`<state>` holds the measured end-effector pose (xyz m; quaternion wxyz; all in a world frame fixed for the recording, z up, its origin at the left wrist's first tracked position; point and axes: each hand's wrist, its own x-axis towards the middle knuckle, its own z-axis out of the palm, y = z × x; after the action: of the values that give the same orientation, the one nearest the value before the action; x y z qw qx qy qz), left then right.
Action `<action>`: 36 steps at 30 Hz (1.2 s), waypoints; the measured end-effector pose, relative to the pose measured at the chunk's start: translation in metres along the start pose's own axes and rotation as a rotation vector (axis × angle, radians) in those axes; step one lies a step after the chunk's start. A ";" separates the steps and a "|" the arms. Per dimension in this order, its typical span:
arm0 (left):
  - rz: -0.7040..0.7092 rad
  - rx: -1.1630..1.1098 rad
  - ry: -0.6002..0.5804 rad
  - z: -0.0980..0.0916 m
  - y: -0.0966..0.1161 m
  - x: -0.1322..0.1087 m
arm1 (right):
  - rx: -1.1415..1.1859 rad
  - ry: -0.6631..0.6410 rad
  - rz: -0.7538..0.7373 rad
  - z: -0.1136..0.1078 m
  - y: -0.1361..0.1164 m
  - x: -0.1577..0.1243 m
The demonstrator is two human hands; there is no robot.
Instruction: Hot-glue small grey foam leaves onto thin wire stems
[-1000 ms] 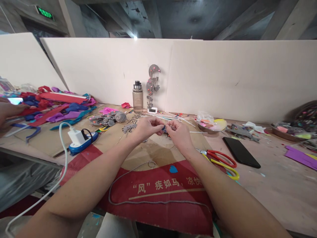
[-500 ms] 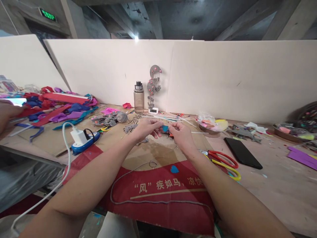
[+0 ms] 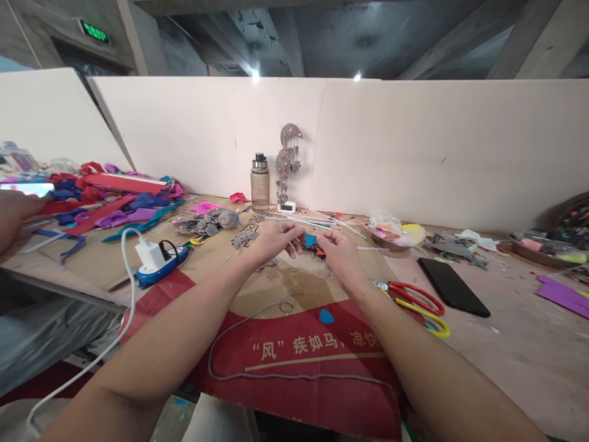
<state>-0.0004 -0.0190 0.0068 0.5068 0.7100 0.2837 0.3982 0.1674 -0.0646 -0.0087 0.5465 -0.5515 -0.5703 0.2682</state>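
The right hand (image 3: 338, 248) pinches a small blue piece (image 3: 310, 239) at its right edge, thumb and forefinger closed on it. The left hand (image 3: 278, 238) meets the other edge with thumb forward and lower fingers loosely curled; whether that grip is closed on the piece or only steadying it, I cannot tell. Gripping by the edges leaves most of the face uncovered, presumably to keep it in sight, and the piece is raised in front of the person, above the bench (image 3: 519, 350).

Below the wrists lies a red and tan printed sheet (image 3: 294, 396), probably there to protect the surface. On its red part rests a blue heart cut-out (image 3: 326, 316), just beside the right forearm, with a grey cord (image 3: 257, 376) looping loosely around to its left and below.

Right of that forearm, scissors (image 3: 409, 285) lie with red and yellow handles turned outward, a placing that seems to suit the right hand. A black phone (image 3: 453, 286) lies just beyond, clear of the forearm.

Farther back, a grey yarn ball (image 3: 229, 218) sits left of a bottle (image 3: 260, 190). A grey moon ornament (image 3: 291, 134) stands out against the white panel (image 3: 391, 141), perhaps for easy viewing.
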 end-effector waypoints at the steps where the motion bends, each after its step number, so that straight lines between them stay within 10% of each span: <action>1: 0.003 -0.006 -0.003 0.000 0.000 0.000 | 0.000 -0.001 0.002 0.000 0.001 0.000; 25: 0.124 0.506 0.058 0.005 0.004 -0.007 | -0.571 0.012 -0.417 0.001 0.002 -0.007; 36: 0.029 0.132 0.229 0.005 0.007 -0.002 | -0.316 -0.026 -0.346 0.001 -0.001 -0.009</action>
<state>0.0029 -0.0250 0.0119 0.4176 0.6955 0.3551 0.4645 0.1645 -0.0732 -0.0107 0.4838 -0.5209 -0.6982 0.0848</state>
